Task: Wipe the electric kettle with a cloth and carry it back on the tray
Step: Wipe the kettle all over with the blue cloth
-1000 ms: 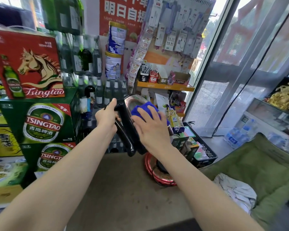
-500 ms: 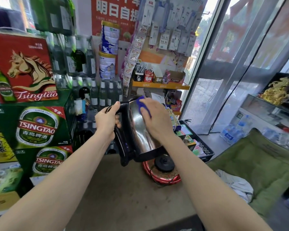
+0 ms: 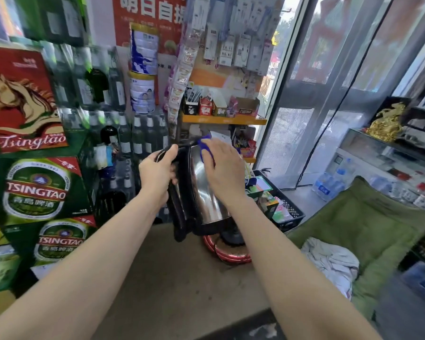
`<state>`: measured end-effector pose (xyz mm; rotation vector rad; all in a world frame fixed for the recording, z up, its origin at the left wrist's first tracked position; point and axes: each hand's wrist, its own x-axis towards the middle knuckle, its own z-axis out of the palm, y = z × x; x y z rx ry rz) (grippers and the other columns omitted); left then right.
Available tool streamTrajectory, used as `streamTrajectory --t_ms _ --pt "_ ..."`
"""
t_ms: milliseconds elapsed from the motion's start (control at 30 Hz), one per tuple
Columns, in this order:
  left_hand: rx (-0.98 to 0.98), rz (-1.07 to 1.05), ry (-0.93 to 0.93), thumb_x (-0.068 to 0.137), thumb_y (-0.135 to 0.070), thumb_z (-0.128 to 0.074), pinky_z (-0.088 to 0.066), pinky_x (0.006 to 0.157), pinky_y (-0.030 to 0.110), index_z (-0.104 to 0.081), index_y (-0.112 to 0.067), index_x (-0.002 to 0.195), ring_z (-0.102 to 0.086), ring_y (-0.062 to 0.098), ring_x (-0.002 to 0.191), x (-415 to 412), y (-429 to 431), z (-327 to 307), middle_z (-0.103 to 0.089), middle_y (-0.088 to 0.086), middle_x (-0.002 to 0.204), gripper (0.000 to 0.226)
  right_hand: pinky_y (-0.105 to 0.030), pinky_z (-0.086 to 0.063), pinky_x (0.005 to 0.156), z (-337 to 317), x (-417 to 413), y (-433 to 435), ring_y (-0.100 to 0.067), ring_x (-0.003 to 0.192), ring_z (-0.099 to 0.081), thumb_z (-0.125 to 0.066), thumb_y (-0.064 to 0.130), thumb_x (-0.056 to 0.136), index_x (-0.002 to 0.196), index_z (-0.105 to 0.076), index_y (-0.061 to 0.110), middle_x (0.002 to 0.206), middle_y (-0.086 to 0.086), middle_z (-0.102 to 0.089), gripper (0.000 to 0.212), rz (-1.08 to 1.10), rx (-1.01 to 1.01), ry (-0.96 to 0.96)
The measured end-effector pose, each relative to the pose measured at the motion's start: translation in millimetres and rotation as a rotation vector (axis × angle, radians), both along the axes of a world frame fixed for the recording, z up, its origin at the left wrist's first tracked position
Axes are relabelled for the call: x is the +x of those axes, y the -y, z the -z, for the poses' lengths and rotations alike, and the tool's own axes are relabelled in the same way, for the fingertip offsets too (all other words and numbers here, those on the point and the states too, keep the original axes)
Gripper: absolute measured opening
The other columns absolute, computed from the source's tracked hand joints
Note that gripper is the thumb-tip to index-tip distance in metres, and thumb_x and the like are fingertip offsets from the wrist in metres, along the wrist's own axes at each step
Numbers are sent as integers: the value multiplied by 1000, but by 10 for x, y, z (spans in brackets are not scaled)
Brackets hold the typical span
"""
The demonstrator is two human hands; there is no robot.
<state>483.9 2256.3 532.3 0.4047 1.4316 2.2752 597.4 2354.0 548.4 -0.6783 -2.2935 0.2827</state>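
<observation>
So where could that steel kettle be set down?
The brown countertop is bare over most of its width, bordered by the green Tsingtao beer cartons on the left and the round red tray at its far right. The tray's middle holds the black kettle base. Past the far edge, glass bottles crowd in.

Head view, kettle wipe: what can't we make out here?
Head view only.
Blue cloth: mostly under the right hand; pinched or just pressed, unclear.
Kettle: far side and spout hidden by its own body and that hand.
Left hand: fingertips hidden behind the handle.
Black base on the red tray: mostly covered by the kettle and the right forearm.
Shelf packets: blurred, labels unreadable.
</observation>
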Motion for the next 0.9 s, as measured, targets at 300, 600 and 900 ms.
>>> streamTrajectory --t_ms 300,600,900 --pt "-40 -62 -40 79 -39 -77 -35 37 21 -63 -21 82 -40 8 37 -52 4 15 -52 -10 45 24 -38 -39 88 539 374 -6 -31 116 -58 -31 33 107 126 -58 20 118 -1 -63 35 288 -537 -223" --pt "-147 -111 -139 76 -48 -74 -42 38 25 -66 -22 97 -49 8 37 248 -127 219 -62 -9 53 34 -43 -38 111 336 136 -105 -21 133 -49 -33 32 108 141 -53 21 143 1 -56 40 114 -143 -88" --pt "-392 -147 -455 82 -54 -65 -51 92 34 -59 -32 117 -62 8 101 546 -121 876 -67 -13 108 42 -45 -22 123 1263 444 240 -31 148 -28 -44 11 102 157 -25 8 159 -17 -31 58 203 -626 -97"
